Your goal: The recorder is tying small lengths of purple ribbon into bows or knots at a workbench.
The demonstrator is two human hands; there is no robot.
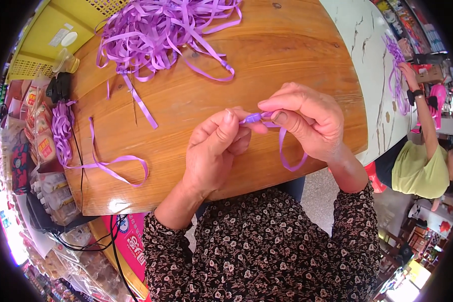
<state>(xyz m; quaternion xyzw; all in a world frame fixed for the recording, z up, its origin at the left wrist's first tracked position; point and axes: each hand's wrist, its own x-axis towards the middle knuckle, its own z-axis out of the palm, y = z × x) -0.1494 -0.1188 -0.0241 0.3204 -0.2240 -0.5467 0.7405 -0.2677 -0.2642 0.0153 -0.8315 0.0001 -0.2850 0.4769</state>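
A purple ribbon lanyard (293,168) is stretched between my hands above the wooden table. Its small purple plastic buckle (253,118) sits between my fingertips. My left hand (212,146) pinches the left end by the buckle. With thumb and forefinger, my right hand (312,123) grips the ribbon just right of it, and a loop hangs below that hand. Beyond my hands lies a big tangled heap of purple lanyards (151,38). One ribbon tail (143,108) sticks out of the heap toward me, beside a thin pointed tool (134,108).
At the table's left edge hangs a bunch of purple lanyards (62,128), one strand (110,163) trailing over the wood (186,85). A yellow crate (45,38) and a clear cup (66,61) stand far left. On the right, another person (420,168) reaches to purple ribbons on a white marbled table (372,90).
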